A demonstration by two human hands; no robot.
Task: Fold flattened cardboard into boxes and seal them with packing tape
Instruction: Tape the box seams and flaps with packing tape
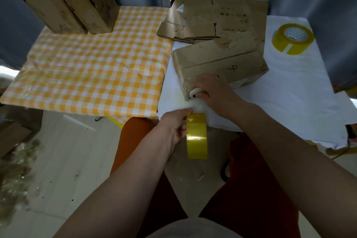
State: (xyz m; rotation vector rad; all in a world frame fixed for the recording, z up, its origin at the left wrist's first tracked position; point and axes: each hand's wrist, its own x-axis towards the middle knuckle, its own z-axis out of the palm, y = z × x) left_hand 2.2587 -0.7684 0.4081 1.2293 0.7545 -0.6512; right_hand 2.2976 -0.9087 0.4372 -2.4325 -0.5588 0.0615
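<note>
Left fingers [185, 111] gripping tape roll [197, 136], below box [220, 67]

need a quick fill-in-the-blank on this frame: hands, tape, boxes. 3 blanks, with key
The left hand holds a roll of ____ tape.
The right hand rests against the folded box marked with the digit ____.
A second tape roll lies on the ____ cloth.

Missing words: yellow; 4; white
</note>
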